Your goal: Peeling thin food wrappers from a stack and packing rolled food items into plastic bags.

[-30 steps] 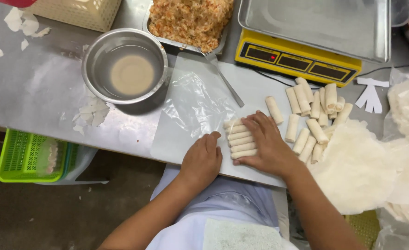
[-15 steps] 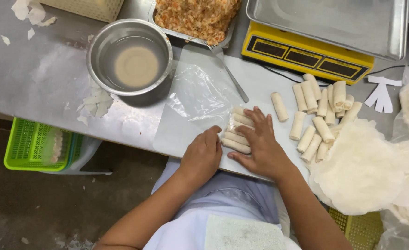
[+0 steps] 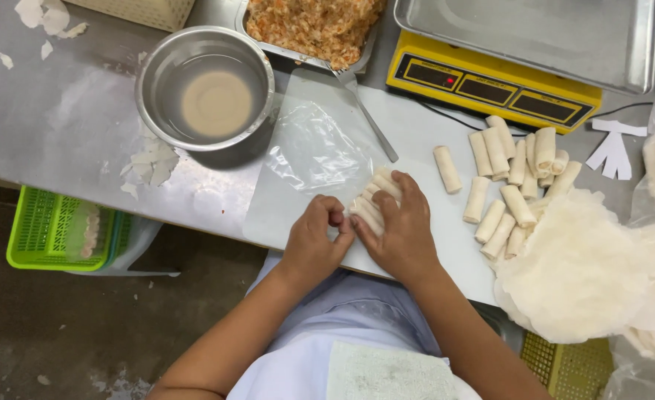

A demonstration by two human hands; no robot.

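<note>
My right hand [image 3: 403, 226] grips a row of several pale spring rolls [image 3: 372, 198] pressed side by side near the front edge of the white board [image 3: 416, 141]. My left hand [image 3: 314, 238] pinches the left end of that row, at the mouth of a clear plastic bag [image 3: 309, 155] lying flat on the board. More finished rolls [image 3: 516, 185] lie in a loose pile to the right. A stack of round thin wrappers [image 3: 579, 270] sits beside that pile.
A steel bowl of cloudy water [image 3: 205, 89] stands at the left. Behind it is a tray of orange filling [image 3: 312, 26] with a spoon [image 3: 364, 111]. A yellow scale [image 3: 490, 78] carries a steel tray. A green basket [image 3: 61, 230] sits below the table edge.
My hands have gathered the row of rolls and turned it from lying level to slanting, shifting it left toward the plastic bag. The camera view has moved slightly.
</note>
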